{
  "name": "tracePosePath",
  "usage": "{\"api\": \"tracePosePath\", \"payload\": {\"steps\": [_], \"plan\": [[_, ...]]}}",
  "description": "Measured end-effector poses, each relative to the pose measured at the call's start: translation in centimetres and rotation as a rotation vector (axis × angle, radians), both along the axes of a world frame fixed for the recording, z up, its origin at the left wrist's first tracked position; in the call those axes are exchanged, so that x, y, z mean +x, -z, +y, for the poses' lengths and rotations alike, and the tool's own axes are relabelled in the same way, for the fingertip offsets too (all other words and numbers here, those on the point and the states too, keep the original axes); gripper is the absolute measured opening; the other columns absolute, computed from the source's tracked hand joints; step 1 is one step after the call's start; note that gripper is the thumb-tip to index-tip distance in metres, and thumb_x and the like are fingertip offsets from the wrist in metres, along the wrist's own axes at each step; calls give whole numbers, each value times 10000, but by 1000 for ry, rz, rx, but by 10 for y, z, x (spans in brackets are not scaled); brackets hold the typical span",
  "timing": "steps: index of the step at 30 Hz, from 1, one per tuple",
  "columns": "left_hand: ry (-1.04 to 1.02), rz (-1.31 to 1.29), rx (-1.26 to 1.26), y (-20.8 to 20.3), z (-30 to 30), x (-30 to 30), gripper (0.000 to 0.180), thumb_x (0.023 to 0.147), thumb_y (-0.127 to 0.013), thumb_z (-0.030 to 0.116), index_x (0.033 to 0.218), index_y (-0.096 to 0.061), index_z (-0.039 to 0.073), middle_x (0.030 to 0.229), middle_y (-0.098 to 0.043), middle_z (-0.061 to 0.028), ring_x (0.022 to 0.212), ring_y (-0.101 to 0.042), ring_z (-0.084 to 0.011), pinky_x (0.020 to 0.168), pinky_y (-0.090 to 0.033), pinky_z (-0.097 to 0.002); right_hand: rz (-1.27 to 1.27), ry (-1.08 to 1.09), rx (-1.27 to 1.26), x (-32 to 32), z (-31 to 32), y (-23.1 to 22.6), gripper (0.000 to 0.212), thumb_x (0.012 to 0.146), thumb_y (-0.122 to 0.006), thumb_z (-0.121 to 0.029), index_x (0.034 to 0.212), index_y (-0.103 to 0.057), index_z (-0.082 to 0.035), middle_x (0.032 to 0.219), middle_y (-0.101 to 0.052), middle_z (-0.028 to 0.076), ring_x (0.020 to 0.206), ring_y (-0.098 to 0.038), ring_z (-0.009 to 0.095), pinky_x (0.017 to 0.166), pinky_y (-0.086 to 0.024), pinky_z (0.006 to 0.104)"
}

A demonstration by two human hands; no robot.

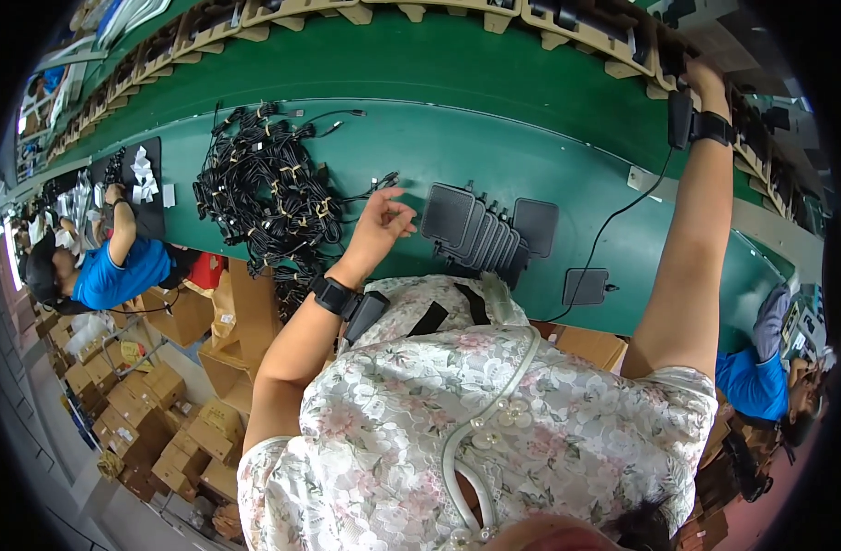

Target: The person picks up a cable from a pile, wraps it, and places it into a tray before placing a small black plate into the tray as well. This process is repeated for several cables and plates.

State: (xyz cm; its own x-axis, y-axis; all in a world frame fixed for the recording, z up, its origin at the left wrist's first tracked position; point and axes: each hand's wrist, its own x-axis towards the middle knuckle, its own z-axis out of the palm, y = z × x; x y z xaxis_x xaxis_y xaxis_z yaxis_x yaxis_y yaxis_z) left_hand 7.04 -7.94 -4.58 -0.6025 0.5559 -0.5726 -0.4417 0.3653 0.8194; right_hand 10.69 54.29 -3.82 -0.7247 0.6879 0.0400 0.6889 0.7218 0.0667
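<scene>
My left hand (382,228) hovers over the green bench, fingers loosely bent and apart, with nothing visible in them. To its left lies a big heap of black cables (269,184) tied in bundles; a few plugs stick out just beyond my fingers. Close on its right is a leaning row of flat, dark rounded-square pads (450,217), with another pad (535,228) at its right end. A single pad (585,286) lies apart, further right. My right hand (705,83) reaches far out to the tray line at the upper right; its fingertips are hidden there.
Beige trays (586,37) with dark items run along the far side of the green bench (494,138). A thin black cable (613,220) hangs from my right wrist device. Cardboard boxes (149,395) fill the floor at left. Co-workers in blue (122,271) sit at both sides.
</scene>
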Motion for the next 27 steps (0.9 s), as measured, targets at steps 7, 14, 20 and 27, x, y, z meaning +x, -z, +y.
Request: {"api": "tracePosePath", "payload": {"steps": [7,14,20,27], "plan": [[28,-1,-64,3,-8,2,328,877,-494,31,1184,-380,42,965,-552,-91,792,-582,-150,706,-480,-249,70,-76,18,-10,35,44,490,806,-545,-294,1222,-442,-56,1004,-582,211,873,-560,384,747,-471,443],[-20,14,-108,3,-17,1,317,877,-484,21,1176,-380,35,949,-538,-89,785,-584,-151,699,-482,-250,523,100,37,-18,9,97,478,830,-479,-264,1271,-376,-113,1124,-507,245,938,-537,393,769,-462,450],[-63,22,-225,20,-35,-2,307,868,-494,23,1161,-400,37,934,-529,-81,775,-586,-147,683,-481,-251,-111,-166,288,-3,-7,51,455,851,-423,-321,1267,-397,-138,1244,-435,223,1060,-496,373,839,-433,450],[328,313,-313,31,-10,-5,371,808,-590,91,1142,-445,18,887,-576,-114,747,-599,-193,670,-483,-286,138,208,-20,7,13,68,415,857,-385,-387,1243,-445,-247,1282,-436,152,1104,-479,359,896,-401,442]]}}
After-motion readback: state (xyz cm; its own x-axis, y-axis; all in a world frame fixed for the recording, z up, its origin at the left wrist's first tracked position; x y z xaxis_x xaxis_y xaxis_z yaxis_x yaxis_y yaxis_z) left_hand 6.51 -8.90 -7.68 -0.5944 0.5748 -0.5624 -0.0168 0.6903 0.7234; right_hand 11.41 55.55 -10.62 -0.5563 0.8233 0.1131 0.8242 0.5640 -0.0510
